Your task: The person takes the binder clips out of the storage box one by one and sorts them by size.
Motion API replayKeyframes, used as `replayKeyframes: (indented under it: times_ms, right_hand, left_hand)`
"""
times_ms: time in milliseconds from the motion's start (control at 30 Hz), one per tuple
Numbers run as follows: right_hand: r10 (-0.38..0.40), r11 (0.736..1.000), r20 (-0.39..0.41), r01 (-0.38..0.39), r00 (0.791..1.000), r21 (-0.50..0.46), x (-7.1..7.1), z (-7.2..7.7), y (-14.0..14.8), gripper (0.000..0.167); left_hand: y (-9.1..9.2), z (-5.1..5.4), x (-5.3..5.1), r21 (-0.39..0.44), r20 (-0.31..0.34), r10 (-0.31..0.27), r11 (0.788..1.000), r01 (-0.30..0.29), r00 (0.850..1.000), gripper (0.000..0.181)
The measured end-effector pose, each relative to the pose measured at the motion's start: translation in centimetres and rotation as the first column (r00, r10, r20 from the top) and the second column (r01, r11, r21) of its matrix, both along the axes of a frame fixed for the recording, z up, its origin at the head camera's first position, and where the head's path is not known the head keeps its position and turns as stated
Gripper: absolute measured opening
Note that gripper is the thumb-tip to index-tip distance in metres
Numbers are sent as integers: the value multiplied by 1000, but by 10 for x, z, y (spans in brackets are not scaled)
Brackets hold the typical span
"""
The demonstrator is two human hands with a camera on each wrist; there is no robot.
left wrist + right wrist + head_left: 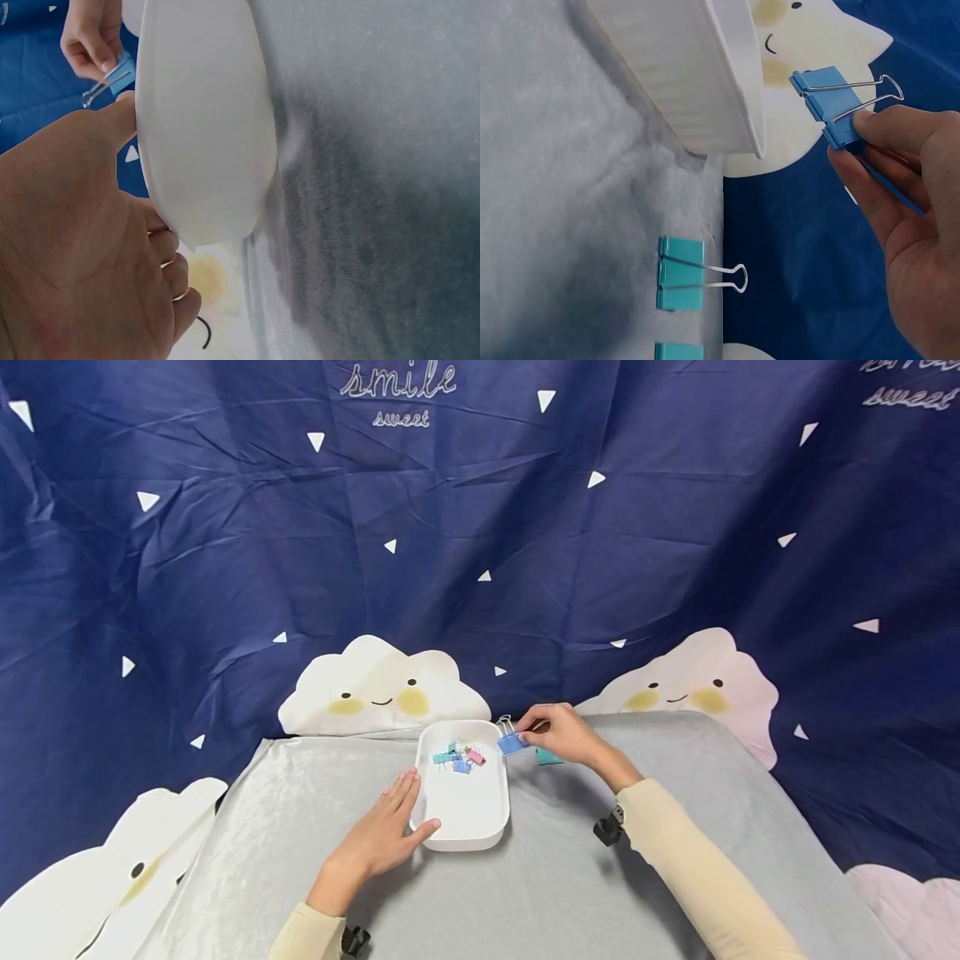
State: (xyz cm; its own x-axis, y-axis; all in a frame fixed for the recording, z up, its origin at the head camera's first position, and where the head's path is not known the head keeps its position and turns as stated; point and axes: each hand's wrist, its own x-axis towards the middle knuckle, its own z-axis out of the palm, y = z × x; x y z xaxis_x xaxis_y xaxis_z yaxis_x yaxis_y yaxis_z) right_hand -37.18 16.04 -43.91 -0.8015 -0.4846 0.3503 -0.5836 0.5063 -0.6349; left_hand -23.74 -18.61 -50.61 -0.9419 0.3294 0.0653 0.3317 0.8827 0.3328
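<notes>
Left hand (82, 240); thumb (426, 832) apparently over tray (467, 844)

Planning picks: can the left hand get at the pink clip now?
Likely yes: the left hand, free of clips, touches the white tub, whose open top leaves the pink clip exposed; other clips beside it may get in the way.

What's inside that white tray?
In the white tray, small binder clips lie heaped toward the far end; teal, blue and pink show. They overlap, so I can't see whether more lie underneath, and the bit of tray floor beneath them is covered.
</notes>
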Motion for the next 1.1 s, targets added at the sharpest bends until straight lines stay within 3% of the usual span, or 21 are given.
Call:
replayKeyframes:
  times_ms: [1100]
  right_hand:
    - [-108,987,44,113,993,-118,4,0,77,8]
  left_hand:
    - [0,0,1,13,20,6,1000,-6,1000,92]
